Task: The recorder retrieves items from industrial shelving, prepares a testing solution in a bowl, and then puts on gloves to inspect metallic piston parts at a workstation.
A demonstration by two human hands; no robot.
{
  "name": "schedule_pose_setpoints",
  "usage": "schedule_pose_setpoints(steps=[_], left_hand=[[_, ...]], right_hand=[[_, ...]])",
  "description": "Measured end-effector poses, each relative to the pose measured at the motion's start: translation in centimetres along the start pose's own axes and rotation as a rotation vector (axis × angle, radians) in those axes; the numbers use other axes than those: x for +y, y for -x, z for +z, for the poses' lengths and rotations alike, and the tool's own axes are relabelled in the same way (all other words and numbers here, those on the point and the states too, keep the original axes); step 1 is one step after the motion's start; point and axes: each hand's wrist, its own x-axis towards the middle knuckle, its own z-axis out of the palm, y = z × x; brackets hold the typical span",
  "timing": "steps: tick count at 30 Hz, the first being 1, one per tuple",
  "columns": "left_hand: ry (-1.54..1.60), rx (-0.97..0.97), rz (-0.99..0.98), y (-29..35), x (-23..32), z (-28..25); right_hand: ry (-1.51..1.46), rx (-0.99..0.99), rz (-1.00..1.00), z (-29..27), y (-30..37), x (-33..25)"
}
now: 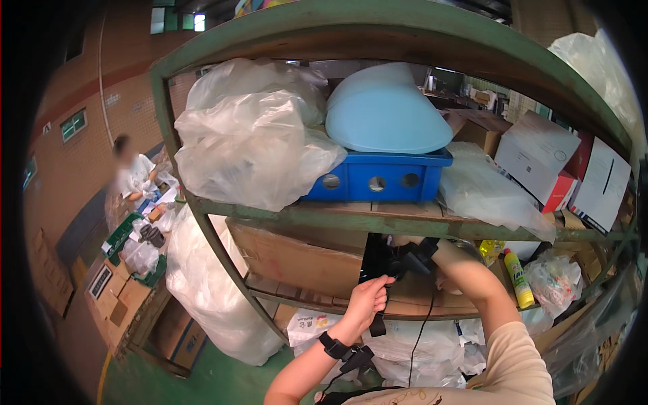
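My left hand is closed in a pinch at the lower edge of a glossy black thing on the middle shelf. What its fingers hold is too small to make out. My right hand reaches in on the same shelf, just under the green beam, and its fingers are mostly hidden. A black strapped device sits on the right wrist, and a black strap goes round the left one. Beside the black thing stands a large brown cardboard box.
A blue crate with a light blue rounded lid-like piece stands above, beside bulky clear plastic bags. Right of my arm is a yellow-green bottle. White bags lie below. A person works at a far-left table.
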Motion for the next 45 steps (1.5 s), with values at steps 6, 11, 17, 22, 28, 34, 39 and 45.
schedule_pose_setpoints(steps=[6, 11, 17, 22, 28, 34, 39, 45], left_hand=[[0.077, 0.028, -0.015, 0.2, -0.6, -1.2], [0.125, 0.065, -0.019, 1.7, -1.1, -3.0], [0.181, 0.099, -0.013, 5.6, -1.9, -5.7], [0.258, 0.174, -0.004, 8.0, -2.9, -8.1], [0.404, 0.394, 0.075, 13.9, -5.4, -13.6], [0.593, 0.544, 0.195, 20.7, -7.3, -16.7], [0.707, 0.654, 0.436, 32.6, -8.1, -19.2], [0.834, 0.865, 0.813, 53.4, -13.3, -21.0]], right_hand=[[-0.305, -0.253, -0.010, 1.3, 0.0, -0.6], [-0.388, -0.300, 0.156, -0.3, 0.4, -1.0], [-0.561, -0.326, 0.525, -5.2, 3.8, -5.7], [-0.480, 0.346, 0.338, 2.6, 5.9, -5.4], [-0.734, 0.420, 0.029, 3.9, 1.9, -9.3], [-1.129, -0.089, 0.230, 9.2, 3.7, -8.9], [-1.793, 0.651, 0.582, 7.2, 6.4, -13.3], [-0.940, 0.758, 0.663, 15.9, 19.5, -19.6]])
